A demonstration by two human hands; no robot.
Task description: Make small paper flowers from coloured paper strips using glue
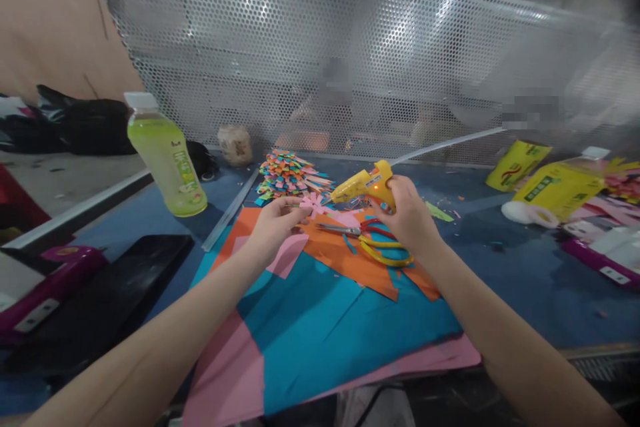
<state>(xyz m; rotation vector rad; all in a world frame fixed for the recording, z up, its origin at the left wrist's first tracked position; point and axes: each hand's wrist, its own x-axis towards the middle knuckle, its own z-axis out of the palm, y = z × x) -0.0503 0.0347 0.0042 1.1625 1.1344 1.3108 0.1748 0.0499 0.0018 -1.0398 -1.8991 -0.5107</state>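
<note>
Between the fingertips of my left hand point(280, 221) is a small pink paper flower point(313, 205), its petals spread out. My right hand point(407, 213) is wrapped round the handle of a yellow hot glue gun point(361, 185), a clear glue stick point(445, 145) jutting from its back. The nozzle points left, close beside the flower; whether it touches I cannot tell. Below the gun lie scissors point(385, 247) with red and yellow handles, on orange paper point(345, 259). Large blue point(320, 340) and pink sheets point(225, 373) lie underneath. Behind my left hand sits a pile of colourful fringed paper strips point(287, 175).
A green drink bottle point(167, 160) and a jar point(235, 145) stand at the left, near a dark phone-like slab point(115, 287). Yellow containers point(555, 190) and a purple tool point(600, 260) are at the right. A perforated metal screen point(320, 47) closes off the back.
</note>
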